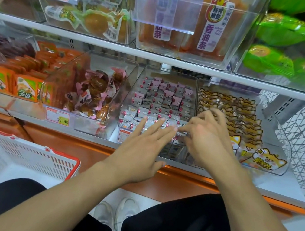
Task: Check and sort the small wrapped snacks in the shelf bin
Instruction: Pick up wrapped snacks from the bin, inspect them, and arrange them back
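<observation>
While both hands work at the front lip of the clear shelf bin, the main risk is judged to be spillage: the small wrapped snacks lie in loose rows right up to the low front edge, and a sweep of the fingers could push some over it onto the orange ledge below. A second risk is mixing stock, since the right hand sits over the divide with the neighbouring bin, and a piece could be dragged across

Hands: the left hand is flat, fingers straight and spread, tips resting on the front row of snacks, holding nothing. The right hand has its fingers curled, thumb and forefinger appearing to pinch a wrapped piece at the front of the bin; motion blur prevents confirmation

Containers noted:
- Task bin, middle of the lower shelf: grey-white and pink wrapped squares
- Bin to its right: cartoon-dog packets in overlapping rows
- Bin to its left: brown sweets in pink twisted wrappers
- Far left: orange sachets, standing upright
- Upper shelf: clear bins of orange strip packs and green bags
- White basket with red rim at lower left, contents not discernible
</observation>
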`<state>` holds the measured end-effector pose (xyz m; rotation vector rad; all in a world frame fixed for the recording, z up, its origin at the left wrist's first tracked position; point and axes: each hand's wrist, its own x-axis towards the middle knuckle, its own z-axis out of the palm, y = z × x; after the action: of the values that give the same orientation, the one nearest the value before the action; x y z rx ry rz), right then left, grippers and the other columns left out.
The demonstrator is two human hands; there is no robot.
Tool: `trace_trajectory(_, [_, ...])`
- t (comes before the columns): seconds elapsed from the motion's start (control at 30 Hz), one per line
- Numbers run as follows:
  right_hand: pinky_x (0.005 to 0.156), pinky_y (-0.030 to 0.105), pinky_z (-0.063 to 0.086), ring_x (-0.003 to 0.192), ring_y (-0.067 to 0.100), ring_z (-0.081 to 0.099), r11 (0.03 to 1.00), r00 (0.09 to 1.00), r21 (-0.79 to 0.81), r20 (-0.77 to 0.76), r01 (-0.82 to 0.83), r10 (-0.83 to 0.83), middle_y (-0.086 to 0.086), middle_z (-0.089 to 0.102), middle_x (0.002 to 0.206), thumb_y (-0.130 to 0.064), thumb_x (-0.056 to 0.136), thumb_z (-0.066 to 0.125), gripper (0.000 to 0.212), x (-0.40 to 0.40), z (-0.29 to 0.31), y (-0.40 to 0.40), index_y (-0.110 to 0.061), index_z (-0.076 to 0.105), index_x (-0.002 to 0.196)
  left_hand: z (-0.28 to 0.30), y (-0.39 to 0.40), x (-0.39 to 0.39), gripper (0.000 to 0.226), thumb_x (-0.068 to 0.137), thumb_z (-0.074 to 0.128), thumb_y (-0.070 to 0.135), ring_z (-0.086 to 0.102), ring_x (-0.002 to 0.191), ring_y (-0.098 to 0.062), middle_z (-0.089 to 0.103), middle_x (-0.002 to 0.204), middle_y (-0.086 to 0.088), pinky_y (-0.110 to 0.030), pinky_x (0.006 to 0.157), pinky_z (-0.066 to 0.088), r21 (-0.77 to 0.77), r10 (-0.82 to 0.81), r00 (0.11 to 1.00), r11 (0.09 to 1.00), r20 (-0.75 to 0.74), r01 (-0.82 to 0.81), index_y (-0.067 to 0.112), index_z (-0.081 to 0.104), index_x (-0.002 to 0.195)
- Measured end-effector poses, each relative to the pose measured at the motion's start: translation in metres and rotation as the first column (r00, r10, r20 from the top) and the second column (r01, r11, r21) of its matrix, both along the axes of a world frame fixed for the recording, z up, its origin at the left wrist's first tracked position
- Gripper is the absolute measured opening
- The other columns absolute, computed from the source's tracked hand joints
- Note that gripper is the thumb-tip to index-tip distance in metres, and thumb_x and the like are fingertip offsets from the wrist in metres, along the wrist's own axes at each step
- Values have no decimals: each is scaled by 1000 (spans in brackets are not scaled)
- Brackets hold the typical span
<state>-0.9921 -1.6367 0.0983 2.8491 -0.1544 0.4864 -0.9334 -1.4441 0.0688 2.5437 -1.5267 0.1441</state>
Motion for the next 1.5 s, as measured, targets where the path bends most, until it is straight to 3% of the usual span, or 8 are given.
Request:
trace_trajectory(0.2, [98, 37, 18, 103, 21, 49, 994, 990, 50, -105, 101, -95, -12, 67, 100, -44, 86, 69, 12, 0, 1, 15, -37, 75, 93, -9, -8, -1, 84, 94, 59, 50, -6, 156, -20, 17, 168, 7, -54, 123, -13, 122, 57, 998, 991, -20, -54, 25, 13, 160])
trace_trajectory(0.37, [93, 36, 34, 92, 15, 47, 872, 943, 489, 289, 3, -165, -10, 56, 86, -26, 97, 57, 10, -5, 11, 15, -30, 52, 89, -10, -15, 5, 75, 90, 65, 47, 0, 156, -14, 34, 161, 7, -52, 124, -9, 19, 84, 981, 996, -174, -82, 28, 29, 153])
trace_trajectory(0.53, [70, 13, 47, 81, -1, 61, 492, 793, 824, 487, -280, -365, -10, 64, 88, -26, 101, 56, 7, -16, 26, 17, -24, 55, 95, 6, -14, 8, 65, 94, 65, 42, 22, 151, -19, 42, 156, -3, -42, 125, 9, -198, 80, 885, 962, -458, -189, 24, 40, 151])
trace_trajectory(0.67, [76, 31, 61, 90, 18, 75, -254, 873, 909, 193, -332, -448, 14, 72, 107, -14, 102, 56, 9, -18, 39, 28, -11, 59, 95, 34, 5, 19, 27, 97, 65, 33, 66, 110, -8, 74, 114, 9, -22, 89, 54, -477, -112, 684, 796, -721, -373, 26, 68, 123])
trace_trajectory(0.77, [75, 28, 61, 98, 26, 75, -486, 950, 842, 94, -235, -296, 22, 70, 115, -6, 100, 57, 7, -25, 54, 26, -4, 61, 95, 43, 23, 25, 14, 98, 64, 27, 74, 93, -5, 79, 96, 10, -18, 82, 55, -537, -187, 602, 696, -776, -476, 27, 76, 106])
trace_trajectory(1.03, [78, 34, 62, 98, 31, 74, -631, 983, 768, -8, -111, -182, 25, 65, 119, -3, 100, 55, 12, -31, 60, 16, 1, 62, 109, 52, 32, 21, 29, 86, 69, 45, 75, 97, -19, 79, 102, -4, -31, 82, 60, -471, -281, 388, 655, -878, -591, 24, 81, 100])
trace_trajectory(1.37, [78, 30, 61, 90, 23, 74, -680, 978, 711, 56, -179, -199, 19, 63, 122, -5, 97, 58, 4, -23, 37, -1, -3, 61, 98, 52, 18, 25, 13, 95, 70, 21, 77, 76, -22, 76, 81, -9, -29, 67, 62, -528, -159, 553, 591, -818, -610, 9, 72, 92])
trace_trajectory(1.5, [84, 33, 62, 98, 28, 73, -650, 987, 743, 96, -158, -130, 12, 69, 105, -16, 83, 74, 26, -25, 37, 2, -6, 60, 102, 43, 17, 27, 8, 94, 71, 19, 77, 77, -24, 75, 82, -12, -31, 71, 63, -560, -189, 567, 569, -801, -601, 12, 72, 92])
